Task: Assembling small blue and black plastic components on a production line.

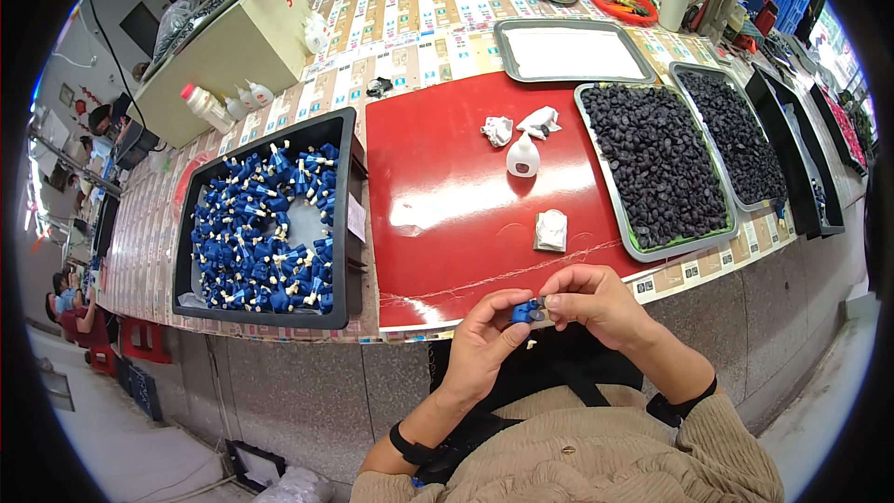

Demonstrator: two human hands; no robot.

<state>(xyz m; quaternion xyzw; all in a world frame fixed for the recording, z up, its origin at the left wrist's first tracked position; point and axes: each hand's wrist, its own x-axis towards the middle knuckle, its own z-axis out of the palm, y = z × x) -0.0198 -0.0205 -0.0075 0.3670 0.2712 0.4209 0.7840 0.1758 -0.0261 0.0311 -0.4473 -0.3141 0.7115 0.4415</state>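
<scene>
Just off the red mat's [419,144] near edge, my left hand [484,335] pinches a blue piece [521,313], apparently steadying it for the dark bit [540,302] my right fingertips [553,301] seem to grip, the black tray [265,319] left and grey tray [687,244] right probably for reach.

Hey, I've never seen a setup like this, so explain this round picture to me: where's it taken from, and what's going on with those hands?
There's no machine: these are a person's bare hands, seen by a wide camera worn on their head, looking down. Its lens bends straight edges.

The left hand holds a small blue piece. The right hand has its fingertips right beside it; whether they grip it is too small to tell.

On the table lies a red sheet with a white bottle on it. Left is a black crate of blue pieces; right, a gray tray of black pieces.
</scene>
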